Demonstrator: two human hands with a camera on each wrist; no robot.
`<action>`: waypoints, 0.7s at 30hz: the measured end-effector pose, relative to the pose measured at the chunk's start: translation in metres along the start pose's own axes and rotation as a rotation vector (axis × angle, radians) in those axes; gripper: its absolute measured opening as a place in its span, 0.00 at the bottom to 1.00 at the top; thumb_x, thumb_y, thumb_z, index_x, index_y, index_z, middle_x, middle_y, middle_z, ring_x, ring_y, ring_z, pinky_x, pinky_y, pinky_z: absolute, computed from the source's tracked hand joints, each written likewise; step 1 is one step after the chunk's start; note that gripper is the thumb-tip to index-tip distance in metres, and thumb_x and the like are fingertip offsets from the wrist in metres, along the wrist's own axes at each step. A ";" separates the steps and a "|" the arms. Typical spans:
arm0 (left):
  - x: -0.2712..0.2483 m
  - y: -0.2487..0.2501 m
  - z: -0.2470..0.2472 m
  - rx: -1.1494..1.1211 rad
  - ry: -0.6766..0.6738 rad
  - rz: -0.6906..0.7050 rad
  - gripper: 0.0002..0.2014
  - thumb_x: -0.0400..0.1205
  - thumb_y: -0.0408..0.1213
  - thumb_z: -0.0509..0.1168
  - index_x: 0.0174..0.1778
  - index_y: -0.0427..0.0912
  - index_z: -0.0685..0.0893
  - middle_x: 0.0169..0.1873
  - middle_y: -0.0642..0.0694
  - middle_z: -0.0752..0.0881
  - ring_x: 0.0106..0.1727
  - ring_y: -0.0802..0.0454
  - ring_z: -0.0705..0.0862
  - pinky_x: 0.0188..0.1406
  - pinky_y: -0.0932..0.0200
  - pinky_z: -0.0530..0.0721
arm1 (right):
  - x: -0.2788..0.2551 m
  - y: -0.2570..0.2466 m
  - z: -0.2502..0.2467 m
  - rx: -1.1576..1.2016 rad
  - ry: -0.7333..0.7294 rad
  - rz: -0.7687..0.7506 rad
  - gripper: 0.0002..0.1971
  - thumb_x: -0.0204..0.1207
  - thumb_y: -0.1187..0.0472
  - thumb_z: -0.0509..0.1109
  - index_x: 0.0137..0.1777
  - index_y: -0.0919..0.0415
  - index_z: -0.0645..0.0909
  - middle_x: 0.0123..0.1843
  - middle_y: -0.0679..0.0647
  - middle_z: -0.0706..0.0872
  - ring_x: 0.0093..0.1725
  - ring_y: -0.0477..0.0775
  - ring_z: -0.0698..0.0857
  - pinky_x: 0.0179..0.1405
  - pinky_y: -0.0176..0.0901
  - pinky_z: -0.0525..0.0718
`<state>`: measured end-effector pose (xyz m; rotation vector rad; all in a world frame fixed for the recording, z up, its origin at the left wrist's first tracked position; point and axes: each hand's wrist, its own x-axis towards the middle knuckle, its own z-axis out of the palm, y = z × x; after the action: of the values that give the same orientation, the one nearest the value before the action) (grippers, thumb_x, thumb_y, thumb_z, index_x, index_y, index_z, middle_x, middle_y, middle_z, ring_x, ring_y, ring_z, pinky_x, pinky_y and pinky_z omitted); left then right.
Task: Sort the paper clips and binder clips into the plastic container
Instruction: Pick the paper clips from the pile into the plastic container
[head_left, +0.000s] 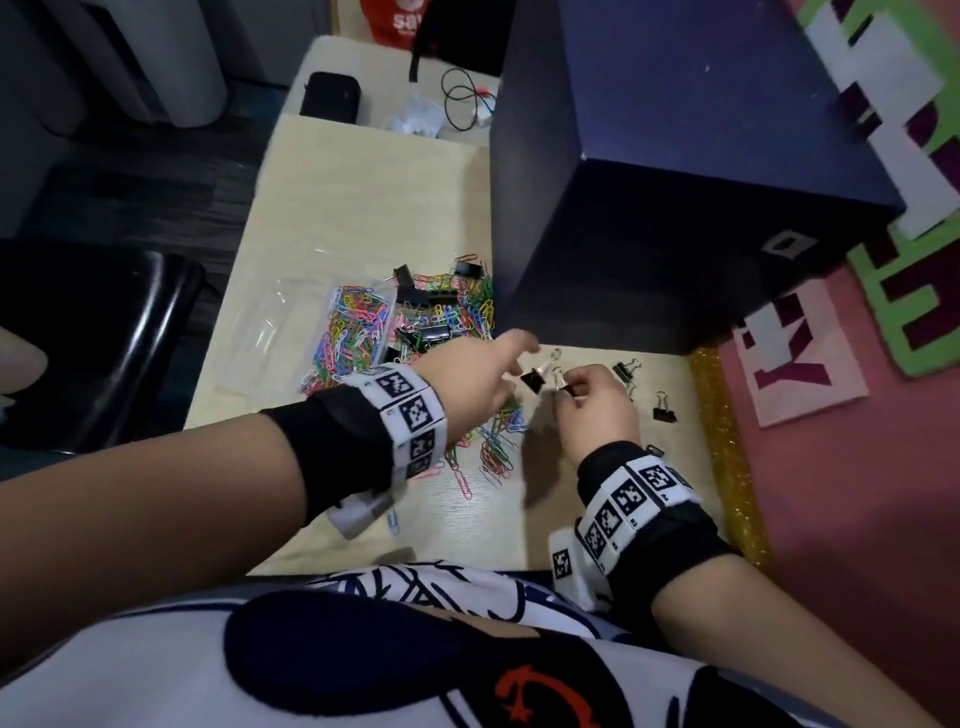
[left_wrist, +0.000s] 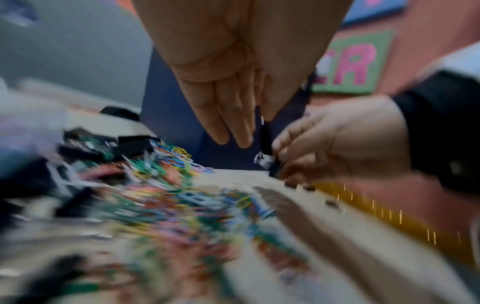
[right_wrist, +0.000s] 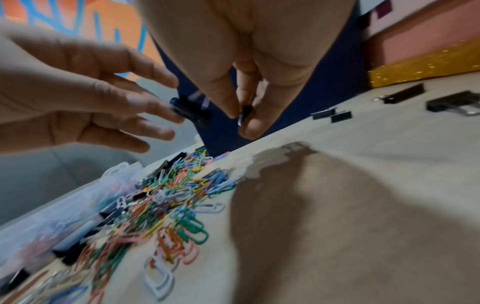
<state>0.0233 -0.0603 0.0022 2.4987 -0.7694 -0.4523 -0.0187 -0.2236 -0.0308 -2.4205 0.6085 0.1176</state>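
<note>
My left hand (head_left: 517, 371) reaches right over the table and pinches a black binder clip (head_left: 532, 383) at its fingertips; the right wrist view shows that clip (right_wrist: 191, 112) in the air. My right hand (head_left: 569, 387) is close beside it and pinches a smaller black binder clip (right_wrist: 245, 115) between thumb and fingers. The clear plastic container (head_left: 270, 332) lies at the left, with coloured paper clips (head_left: 358, 322) in one compartment. A mixed pile of paper clips and binder clips (head_left: 447, 312) lies beside it, and more paper clips (head_left: 496, 447) are under my left wrist.
A tall dark blue box (head_left: 675, 182) stands just behind both hands. Loose binder clips (head_left: 665, 410) lie to the right, near the table's gold glitter edge (head_left: 727, 467). A black pouch (head_left: 330, 96) and cables sit at the far end. A black chair (head_left: 104, 338) stands left.
</note>
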 end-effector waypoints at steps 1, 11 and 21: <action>0.004 0.004 0.002 -0.067 0.003 -0.019 0.24 0.83 0.33 0.58 0.75 0.51 0.65 0.62 0.48 0.84 0.57 0.47 0.85 0.55 0.55 0.82 | -0.001 0.002 -0.003 0.016 0.022 0.034 0.15 0.79 0.62 0.65 0.65 0.56 0.77 0.66 0.58 0.80 0.56 0.58 0.83 0.51 0.39 0.74; -0.045 -0.047 -0.018 0.385 -0.022 -0.104 0.14 0.81 0.40 0.61 0.63 0.49 0.78 0.56 0.46 0.79 0.56 0.45 0.81 0.48 0.52 0.81 | -0.015 -0.021 0.016 -0.222 -0.227 -0.370 0.13 0.78 0.62 0.65 0.61 0.55 0.79 0.64 0.53 0.74 0.61 0.55 0.78 0.62 0.39 0.74; -0.086 -0.078 -0.018 0.643 -0.119 -0.215 0.18 0.82 0.36 0.58 0.69 0.50 0.66 0.54 0.45 0.76 0.52 0.42 0.82 0.37 0.52 0.72 | -0.041 -0.074 0.065 -0.621 -0.623 -0.968 0.18 0.77 0.55 0.65 0.67 0.54 0.78 0.61 0.58 0.75 0.65 0.62 0.72 0.65 0.53 0.73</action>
<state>-0.0030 0.0536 -0.0106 3.1995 -0.7848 -0.4878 -0.0169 -0.1170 -0.0313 -2.7400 -1.0062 0.6792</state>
